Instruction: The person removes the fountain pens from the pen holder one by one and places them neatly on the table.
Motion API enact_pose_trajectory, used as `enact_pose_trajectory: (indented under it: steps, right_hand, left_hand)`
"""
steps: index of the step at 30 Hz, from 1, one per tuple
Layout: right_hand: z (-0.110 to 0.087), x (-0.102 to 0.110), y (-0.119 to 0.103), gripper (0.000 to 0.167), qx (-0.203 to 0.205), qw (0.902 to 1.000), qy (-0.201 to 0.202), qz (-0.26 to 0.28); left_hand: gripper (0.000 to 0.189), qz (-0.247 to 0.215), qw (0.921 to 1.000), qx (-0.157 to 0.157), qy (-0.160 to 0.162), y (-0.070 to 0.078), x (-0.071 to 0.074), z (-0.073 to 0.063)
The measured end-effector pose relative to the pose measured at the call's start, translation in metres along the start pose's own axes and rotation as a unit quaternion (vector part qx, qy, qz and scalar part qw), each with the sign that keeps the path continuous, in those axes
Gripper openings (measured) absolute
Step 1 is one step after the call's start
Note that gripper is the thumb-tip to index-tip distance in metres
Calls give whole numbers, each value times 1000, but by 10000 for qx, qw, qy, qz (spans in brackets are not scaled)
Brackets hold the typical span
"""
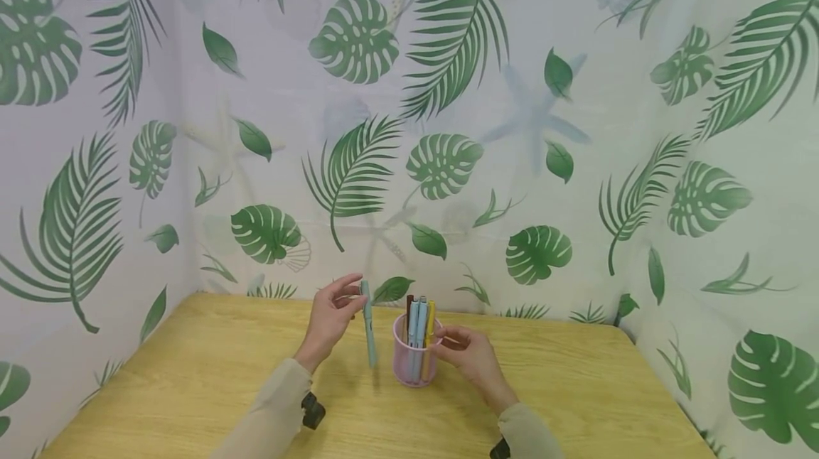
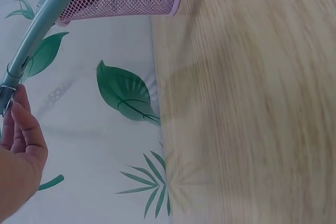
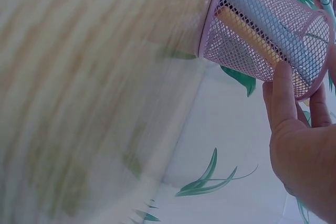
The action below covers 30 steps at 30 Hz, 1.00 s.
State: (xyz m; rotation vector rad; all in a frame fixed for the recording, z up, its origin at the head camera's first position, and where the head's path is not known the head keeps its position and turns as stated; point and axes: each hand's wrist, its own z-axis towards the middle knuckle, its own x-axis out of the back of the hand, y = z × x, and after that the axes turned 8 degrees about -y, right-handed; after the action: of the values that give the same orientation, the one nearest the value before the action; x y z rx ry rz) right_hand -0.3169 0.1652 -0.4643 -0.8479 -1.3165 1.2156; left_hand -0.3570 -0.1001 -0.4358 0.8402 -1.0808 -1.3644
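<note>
The left hand holds a light green pen near its upper end; the fingers are clamped on the barrel. The pen is slightly tilted from upright, to the left of the pink mesh cup and apart from it. Whether the pen's lower end contacts the worktop cannot be determined. Any marking on the barrel is too small to read.

The right hand is at the right side of the cup. Its fingers touch the mesh wall and the area of the rim; whether they pinch the rim cannot be determined.

The cup stands upright on the worktop. It contains a dark brown pen, light blue pens and a yellow pen, the yellow one nearest the right hand. All project above the rim.

Beige sleeves cover both forearms, and a dark device is fitted at the left wrist. Behind the worktop hangs a white sheet printed with green leaves.
</note>
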Motion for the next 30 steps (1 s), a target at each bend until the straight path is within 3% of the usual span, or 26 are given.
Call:
enact_pose_trajectory:
  steps: [13,30]
  right_hand:
    - [1,-1,0,27,-185,9998,-47,46]
    - [1,0,-1,27,-192,9997,20,-164]
  left_hand:
    - [36,247,9988,302,-312,-13,9,0]
    - [33,479,9914,1083,-559,-24,19,-4]
